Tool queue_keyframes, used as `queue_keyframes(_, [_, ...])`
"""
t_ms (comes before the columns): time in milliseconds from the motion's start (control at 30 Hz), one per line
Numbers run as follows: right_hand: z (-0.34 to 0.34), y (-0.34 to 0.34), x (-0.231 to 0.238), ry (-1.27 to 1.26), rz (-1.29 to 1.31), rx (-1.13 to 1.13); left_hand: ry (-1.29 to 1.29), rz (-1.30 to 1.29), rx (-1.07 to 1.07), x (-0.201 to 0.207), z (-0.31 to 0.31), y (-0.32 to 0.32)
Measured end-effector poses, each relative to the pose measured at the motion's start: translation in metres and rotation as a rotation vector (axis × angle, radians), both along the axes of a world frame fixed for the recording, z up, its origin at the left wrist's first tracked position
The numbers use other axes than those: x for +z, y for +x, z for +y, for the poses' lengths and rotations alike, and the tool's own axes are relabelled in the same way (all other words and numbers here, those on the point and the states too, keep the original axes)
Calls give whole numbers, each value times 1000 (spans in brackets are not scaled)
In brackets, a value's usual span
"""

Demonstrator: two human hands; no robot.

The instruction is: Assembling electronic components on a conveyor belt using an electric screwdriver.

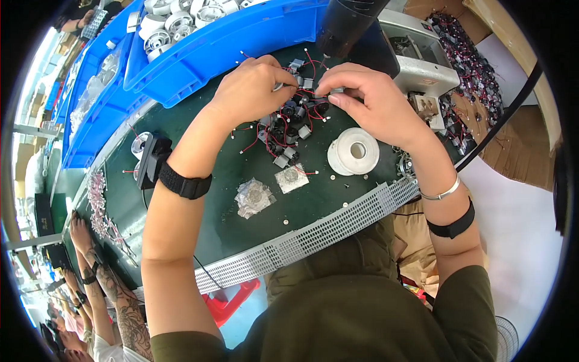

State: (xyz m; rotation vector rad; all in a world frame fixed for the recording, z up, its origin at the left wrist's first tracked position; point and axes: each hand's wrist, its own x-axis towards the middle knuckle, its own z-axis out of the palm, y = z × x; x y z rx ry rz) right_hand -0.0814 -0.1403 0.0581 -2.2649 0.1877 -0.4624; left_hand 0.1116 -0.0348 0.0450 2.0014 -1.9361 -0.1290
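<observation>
My left hand is closed in a pinch above the far side of a pile of small motors; a sliver of something pale shows between its thumb and finger, too small to name. Opposite it, my right hand pinches a small grey motor, mostly covered by the fingers. The fingertips of the two hands are a short way apart, with thin red wires near them. The piled motors have grey metal bodies, black ends and red and black leads with white plugs.
A white spool stands right of the pile, near two crumpled silvery patches. Blue bins of white parts line the back. A black cylindrical tool hangs overhead beside a grey machine. Perforated strip edges the table; co-workers' arms are left.
</observation>
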Motion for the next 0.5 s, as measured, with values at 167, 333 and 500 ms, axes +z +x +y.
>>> queue_keyframes(167, [-3, -2, -4, 26, 4, -2, 18, 31, 2, 1, -4, -1])
queue_keyframes(333, [0, 2, -8, -59, 3, 31, -26, -65, 37, -3, -2, -2])
queue_keyframes(500, [17, 5, -19, -310, -81, 183, -93, 42, 64, -7, -2, 0])
